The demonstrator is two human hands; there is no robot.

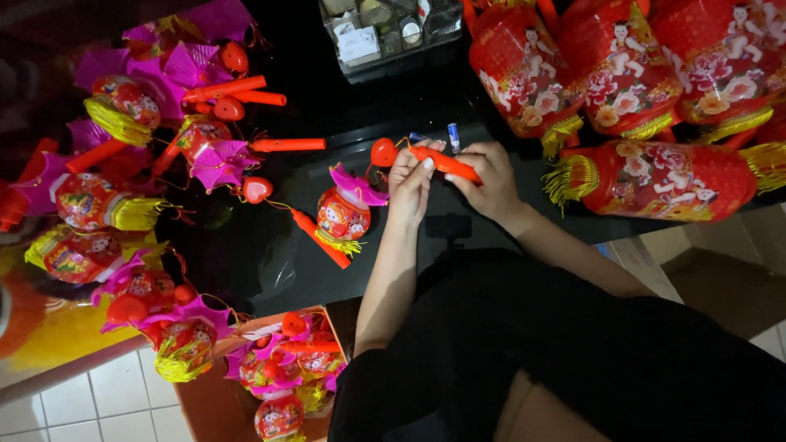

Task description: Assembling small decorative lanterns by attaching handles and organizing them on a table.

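— What's that in the hands?

— An orange stick [446, 164], a slim plastic handle. The right hand [489, 182] is closed around its far end, and the left hand [409, 182] pinches the near end with its fingertips [426, 160] curled down over it. It's held just above the black table [270, 262], in front of the person's lap.

— Anything attached to it?

— A red heart-shaped piece [383, 152] sits right at the stick's left tip, touching the left hand's fingers. I can't tell whether it's joined on or only lying against it.

— And close by?

— Just left of the left hand lies a small lantern [344, 211] — red, round, with a pink paper frill on top and a yellow fringe below — and a second orange stick [321, 238] slanting under it. A small blue-and-white tube [453, 136] stands just beyond the hands.

— Farther out?

— The left side of the table is heaped with more small lanterns [123, 106], and a cardboard box [282, 372] on the floor beside the person's knee holds another lot. To the right, big red lanterns [655, 180] with flower prints and yellow tassels crowd the table's end. At the far edge there's a clear compartment tray [385, 29] of small parts.
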